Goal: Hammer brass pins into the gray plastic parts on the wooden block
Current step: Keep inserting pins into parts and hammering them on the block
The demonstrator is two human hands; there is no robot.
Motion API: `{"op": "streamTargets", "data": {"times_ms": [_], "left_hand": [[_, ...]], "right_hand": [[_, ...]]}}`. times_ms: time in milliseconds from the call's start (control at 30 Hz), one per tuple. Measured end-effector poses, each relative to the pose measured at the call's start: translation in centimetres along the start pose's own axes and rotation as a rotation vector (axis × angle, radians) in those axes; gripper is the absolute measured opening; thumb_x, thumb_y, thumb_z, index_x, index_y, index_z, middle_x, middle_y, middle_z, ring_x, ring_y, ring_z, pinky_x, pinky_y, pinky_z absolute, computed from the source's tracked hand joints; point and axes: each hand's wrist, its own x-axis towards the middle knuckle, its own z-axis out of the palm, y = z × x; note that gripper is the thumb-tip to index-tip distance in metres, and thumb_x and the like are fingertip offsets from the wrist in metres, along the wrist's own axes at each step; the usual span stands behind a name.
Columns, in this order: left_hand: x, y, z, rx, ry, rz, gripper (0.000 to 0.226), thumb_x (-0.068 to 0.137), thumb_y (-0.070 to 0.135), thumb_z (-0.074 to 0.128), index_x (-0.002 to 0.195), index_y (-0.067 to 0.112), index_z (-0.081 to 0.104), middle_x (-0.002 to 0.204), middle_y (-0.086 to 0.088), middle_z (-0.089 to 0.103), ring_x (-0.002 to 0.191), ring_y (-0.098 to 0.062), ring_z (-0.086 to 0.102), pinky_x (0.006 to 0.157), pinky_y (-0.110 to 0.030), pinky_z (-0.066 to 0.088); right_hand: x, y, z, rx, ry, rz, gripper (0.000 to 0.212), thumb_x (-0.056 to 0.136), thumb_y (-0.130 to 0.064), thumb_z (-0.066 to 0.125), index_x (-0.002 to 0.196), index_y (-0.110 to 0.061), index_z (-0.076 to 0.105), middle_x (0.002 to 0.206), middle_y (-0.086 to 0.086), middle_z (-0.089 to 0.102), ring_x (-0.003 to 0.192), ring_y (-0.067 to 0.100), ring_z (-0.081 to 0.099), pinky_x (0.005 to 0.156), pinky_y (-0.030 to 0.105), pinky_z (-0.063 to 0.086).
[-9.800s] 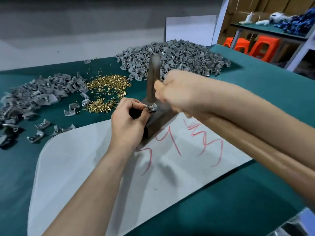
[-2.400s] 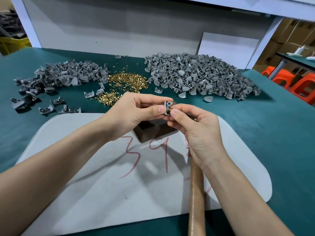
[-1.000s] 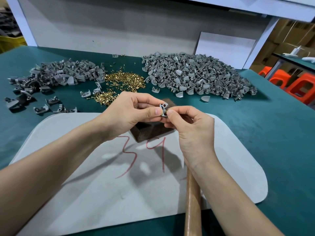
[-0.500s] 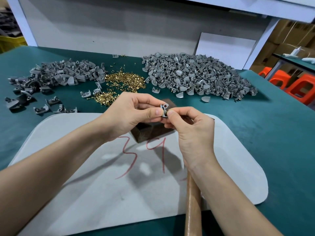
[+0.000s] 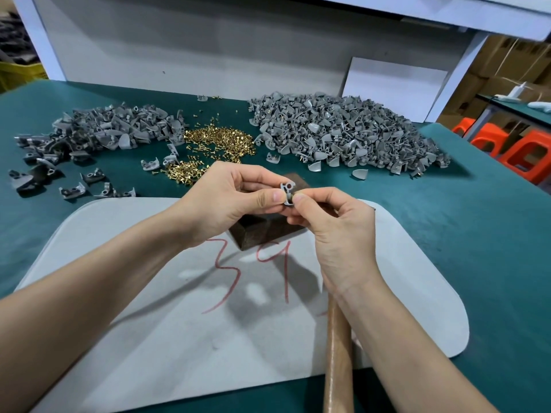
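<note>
left hand (image 5: 229,201): pinches gray plastic part (image 5: 287,193) above wooden block (image 5: 265,229), steadying it.
right hand (image 5: 334,222): pinches the part's other edge, likely seating a pin.

Two bare forearms, left hand (image 5: 226,201) and right hand (image 5: 337,228), short plain nails

Gray part heaps (image 5: 343,138) and brass pins (image 5: 220,141) block the counter's (image 5: 483,239) far edge, a hammer handle (image 5: 338,353) the near edge; right edge open.
</note>
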Motion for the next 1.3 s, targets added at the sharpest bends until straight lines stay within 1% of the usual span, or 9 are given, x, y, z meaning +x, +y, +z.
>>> {"op": "streamTargets", "data": {"times_ms": [300, 567, 800, 900, 967, 1033, 1133, 1233, 1300], "left_hand": [[0.1, 0.1, -0.1, 0.01, -0.008, -0.002, 0.026, 0.072, 0.008, 0.065, 0.098, 0.007, 0.068, 0.084, -0.001, 0.076, 0.078, -0.01, 0.072, 0.071, -0.015, 0.054], [0.0, 0.1, 0.0, 0.041, -0.007, 0.01, 0.028, 0.07, 0.007, 0.066, 0.097, 0.006, 0.069, 0.082, 0.0, 0.075, 0.076, -0.01, 0.071, 0.071, -0.015, 0.054], [0.1, -0.1, -0.1, 0.049, 0.013, 0.013, 0.028, 0.069, 0.008, 0.066, 0.097, 0.006, 0.069, 0.083, -0.003, 0.075, 0.077, -0.013, 0.072, 0.073, -0.018, 0.055], [0.0, 0.0, 0.0, 0.048, 0.007, 0.018, 0.027, 0.07, 0.008, 0.066, 0.097, 0.007, 0.069, 0.081, 0.0, 0.075, 0.076, -0.011, 0.071, 0.072, -0.016, 0.055], [0.0, 0.0, 0.0, 0.044, 0.004, 0.02, 0.027, 0.07, 0.008, 0.066, 0.097, 0.007, 0.068, 0.08, 0.001, 0.075, 0.075, -0.009, 0.071, 0.07, -0.015, 0.054], [0.0, 0.0, -0.1, 0.031, -0.001, 0.018, 0.026, 0.072, 0.008, 0.065, 0.097, 0.006, 0.068, 0.08, 0.001, 0.075, 0.076, -0.008, 0.071, 0.071, -0.015, 0.054], [0.1, -0.1, -0.1, -0.004, -0.008, 0.011, 0.025, 0.073, 0.006, 0.064, 0.098, 0.004, 0.067, 0.083, -0.002, 0.075, 0.078, -0.012, 0.072, 0.072, -0.016, 0.055], [0.0, -0.1, -0.1, -0.008, -0.005, 0.011, 0.025, 0.073, 0.005, 0.064, 0.097, 0.003, 0.066, 0.08, -0.002, 0.075, 0.076, -0.012, 0.073, 0.07, -0.015, 0.054], [0.0, -0.1, 0.0, -0.022, -0.004, 0.007, 0.024, 0.073, 0.005, 0.064, 0.097, 0.002, 0.065, 0.078, -0.003, 0.075, 0.076, -0.014, 0.073, 0.069, -0.015, 0.054]], "right_hand": [[0.2, 0.1, -0.1, 0.005, -0.029, 0.007, 0.019, 0.08, 0.007, 0.065, 0.068, -0.008, 0.069, 0.063, 0.005, 0.068, 0.056, 0.015, 0.065, 0.059, 0.019, 0.051], [0.2, 0.2, -0.2, -0.024, -0.025, -0.001, 0.023, 0.079, 0.007, 0.066, 0.066, -0.011, 0.069, 0.065, 0.006, 0.068, 0.058, 0.014, 0.065, 0.059, 0.018, 0.051], [0.2, 0.1, 0.2, -0.082, 0.0, -0.023, 0.021, 0.079, 0.007, 0.067, 0.068, -0.011, 0.068, 0.082, 0.023, 0.067, 0.058, 0.012, 0.065, 0.058, 0.016, 0.05], [0.3, 0.0, 0.0, -0.086, -0.014, -0.025, 0.021, 0.079, 0.007, 0.066, 0.068, -0.011, 0.069, 0.083, 0.022, 0.067, 0.059, 0.012, 0.066, 0.06, 0.017, 0.051], [0.4, -0.2, -0.2, -0.064, -0.042, -0.002, 0.019, 0.08, 0.007, 0.064, 0.07, -0.008, 0.07, 0.079, 0.019, 0.067, 0.059, 0.014, 0.066, 0.061, 0.019, 0.052], [0.5, -0.4, -0.3, 0.015, -0.054, 0.047, 0.019, 0.082, 0.007, 0.061, 0.071, -0.005, 0.07, 0.077, 0.018, 0.067, 0.059, 0.016, 0.065, 0.06, 0.021, 0.053], [0.6, -0.7, -0.2, 0.116, -0.054, 0.089, 0.021, 0.085, 0.006, 0.057, 0.073, -0.003, 0.072, 0.079, 0.019, 0.066, 0.057, 0.016, 0.064, 0.058, 0.022, 0.053], [0.7, -0.8, -0.4, 0.15, -0.018, 0.102, 0.019, 0.088, 0.003, 0.055, 0.077, 0.0, 0.07, 0.074, 0.018, 0.065, 0.055, 0.015, 0.06, 0.056, 0.023, 0.054], [1.0, -0.9, -0.7, 0.144, 0.027, 0.089, 0.019, 0.088, 0.002, 0.055, 0.075, -0.001, 0.069, 0.068, 0.013, 0.062, 0.053, 0.014, 0.058, 0.053, 0.022, 0.052]]}}
